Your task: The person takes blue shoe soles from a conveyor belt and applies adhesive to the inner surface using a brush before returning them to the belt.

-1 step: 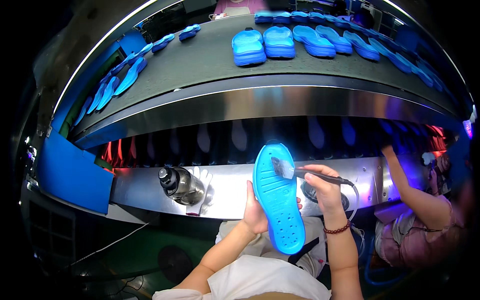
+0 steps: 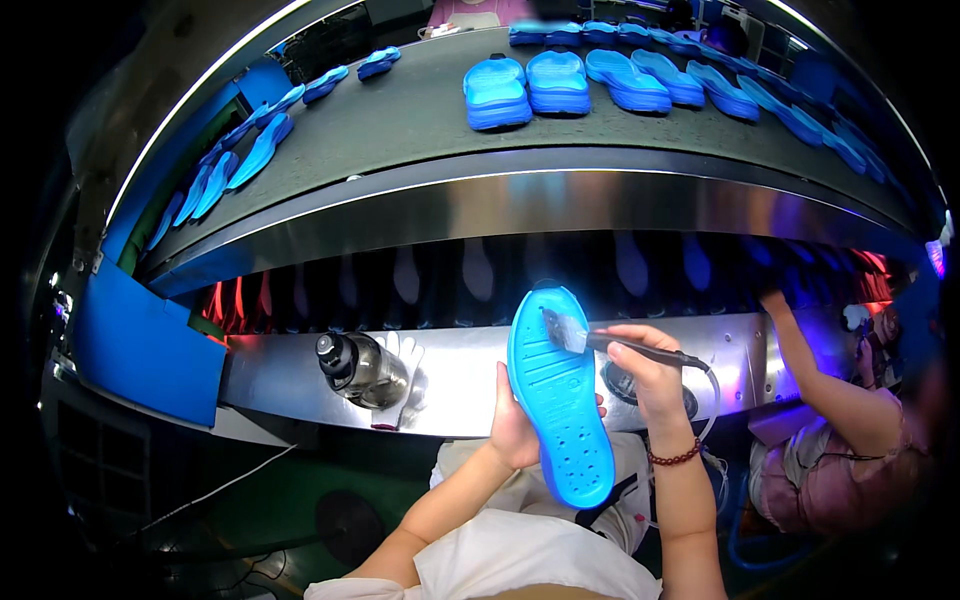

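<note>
A blue shoe sole [image 2: 568, 405] with grooves across its upper part and small holes near its lower end is held upright in front of me. My left hand [image 2: 513, 428] is closed around its lower middle, with the fingertips showing at the right edge. In my right hand [image 2: 652, 375] is a corded brush [image 2: 640, 348] with a dark handle. Its flat pale head and dark tip lie against the grooved upper part of the sole. A thin pale tube or cord runs down from the handle's end beside my right wrist.
A dark belt [image 2: 410, 120] carries several blue soles [image 2: 558, 84]. Under it, a metal ledge [image 2: 465, 375] holds a dark bottle [image 2: 365, 372], a white glove [image 2: 408, 362] and a round dark dish [image 2: 622, 384]. At right, a co-worker's arm [image 2: 825, 365] reaches beneath the belt.
The sole and my left hand have shifted very slightly to the right. My right hand and the brush stay nearly in place against the sole.
</note>
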Tool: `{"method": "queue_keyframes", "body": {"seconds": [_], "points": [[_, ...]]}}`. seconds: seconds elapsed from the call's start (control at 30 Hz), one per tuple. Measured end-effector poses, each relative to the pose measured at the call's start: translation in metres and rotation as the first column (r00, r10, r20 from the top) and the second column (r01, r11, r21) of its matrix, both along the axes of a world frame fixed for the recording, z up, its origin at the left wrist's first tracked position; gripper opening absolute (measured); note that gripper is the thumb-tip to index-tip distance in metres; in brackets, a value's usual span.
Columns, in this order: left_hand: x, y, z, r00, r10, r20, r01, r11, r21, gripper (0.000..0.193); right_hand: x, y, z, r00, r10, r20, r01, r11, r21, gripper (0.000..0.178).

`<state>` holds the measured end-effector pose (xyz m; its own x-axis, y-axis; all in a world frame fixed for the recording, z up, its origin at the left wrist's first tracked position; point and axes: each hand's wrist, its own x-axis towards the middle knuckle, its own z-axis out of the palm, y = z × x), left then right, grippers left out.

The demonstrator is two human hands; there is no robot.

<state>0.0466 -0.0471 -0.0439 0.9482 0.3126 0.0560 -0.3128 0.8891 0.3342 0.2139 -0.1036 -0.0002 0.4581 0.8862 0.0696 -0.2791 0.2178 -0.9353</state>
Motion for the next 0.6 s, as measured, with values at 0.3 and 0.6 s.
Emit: {"method": "queue_keyframes", "body": {"seconds": [0.3,0.6], "points": [[-0.006,0.028,-0.011,0.926,0.329,-0.186,-0.311,0.943,0.122,0.092,-0.051,-0.029,0.01,0.475,-0.056,0.878,-0.098,0.988,0.116,0.013],[-0.008,0.01,0.001,0.999,-0.019,0.043,0.017,0.998,0.063,0.098,-0.009,-0.036,0.051,0.848,0.099,0.521,-0.133,0.991,0.029,0.017]]}}
